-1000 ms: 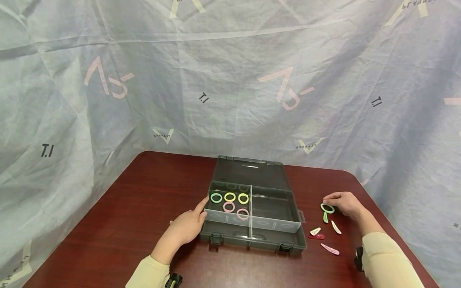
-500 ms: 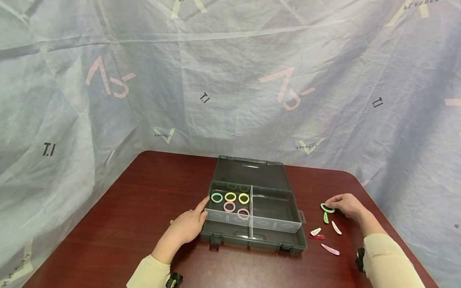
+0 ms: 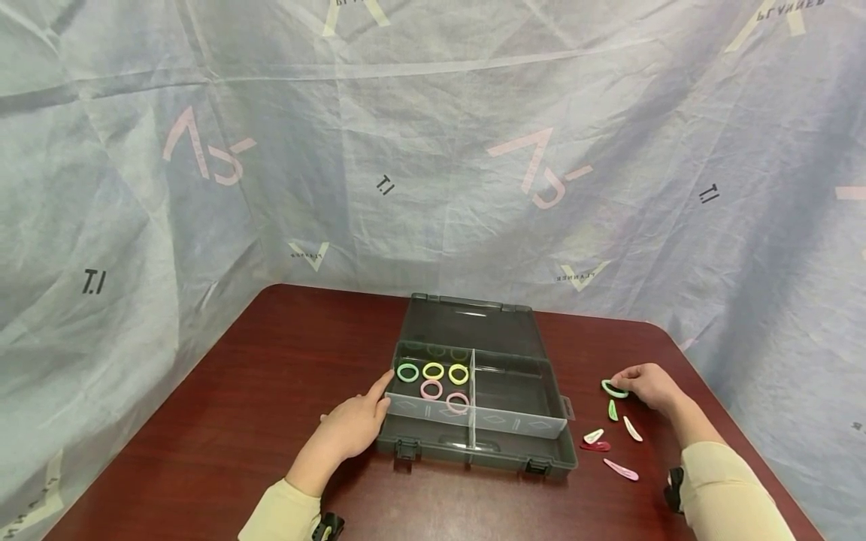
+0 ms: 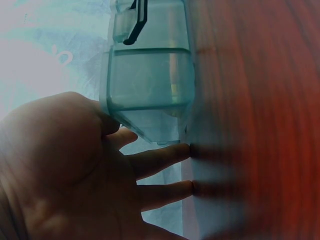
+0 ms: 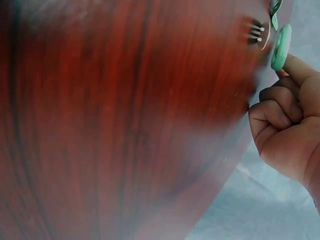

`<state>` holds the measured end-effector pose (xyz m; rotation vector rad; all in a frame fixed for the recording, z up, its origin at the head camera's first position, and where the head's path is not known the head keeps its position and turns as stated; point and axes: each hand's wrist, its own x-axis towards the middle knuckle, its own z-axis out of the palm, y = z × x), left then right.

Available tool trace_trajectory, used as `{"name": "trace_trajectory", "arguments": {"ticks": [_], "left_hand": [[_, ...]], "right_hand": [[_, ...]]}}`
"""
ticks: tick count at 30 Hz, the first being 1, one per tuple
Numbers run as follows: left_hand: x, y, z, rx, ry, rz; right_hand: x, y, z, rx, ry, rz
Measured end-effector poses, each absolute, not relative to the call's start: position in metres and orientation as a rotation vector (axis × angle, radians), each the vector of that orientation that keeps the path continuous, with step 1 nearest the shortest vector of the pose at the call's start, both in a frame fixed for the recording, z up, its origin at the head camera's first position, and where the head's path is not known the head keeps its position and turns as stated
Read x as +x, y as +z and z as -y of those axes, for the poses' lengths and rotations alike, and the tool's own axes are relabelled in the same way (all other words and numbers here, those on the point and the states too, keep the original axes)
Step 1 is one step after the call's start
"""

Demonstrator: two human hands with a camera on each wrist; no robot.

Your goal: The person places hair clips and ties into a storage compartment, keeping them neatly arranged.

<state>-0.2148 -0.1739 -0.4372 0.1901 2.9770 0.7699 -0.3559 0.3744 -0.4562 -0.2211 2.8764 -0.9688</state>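
Observation:
My right hand (image 3: 651, 385) pinches a light green hair tie (image 3: 605, 388) between thumb and fingertip at the right of the table. In the right wrist view the hair tie (image 5: 282, 47) appears nearly edge-on, with the other fingers curled into the palm. A green snap hair clip (image 3: 613, 410) lies just in front of it. My left hand (image 3: 353, 427) is at the left side of a dark, see-through compartment box (image 3: 482, 456), fingers extended along its wall. In the left wrist view, fingertips of the left hand (image 4: 95, 165) meet the tabletop close to the box's corner.
Several hair ties, green, yellow (image 3: 433, 371) and pink (image 3: 431, 389), lie in the box's back left compartment. Its lid (image 3: 472, 323) is folded back. White (image 3: 632, 429), red (image 3: 595, 446) and pink (image 3: 620, 470) hair clips lie right of the box.
My right fingertips have moved from the hair tie's back edge to its right side and now pinch it. The hair tie has shifted slightly away from the green clip. The left hand stays put.

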Motion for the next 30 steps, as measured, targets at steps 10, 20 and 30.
{"name": "trace_trajectory", "arguments": {"ticks": [10, 20, 30], "left_hand": [[-0.214, -0.436, 0.173, 0.198, 0.768, -2.989], [-0.214, -0.438, 0.174, 0.206, 0.766, -2.993], [-0.215, -0.439, 0.174, 0.185, 0.767, -2.979]], "right_hand": [[-0.361, -0.445, -0.360, -0.249, -1.023, -2.869], [-0.367, -0.416, -0.315, -0.421, -1.010, -2.899], [-0.373, -0.403, -0.283, -0.469, -1.053, -2.862]]}}
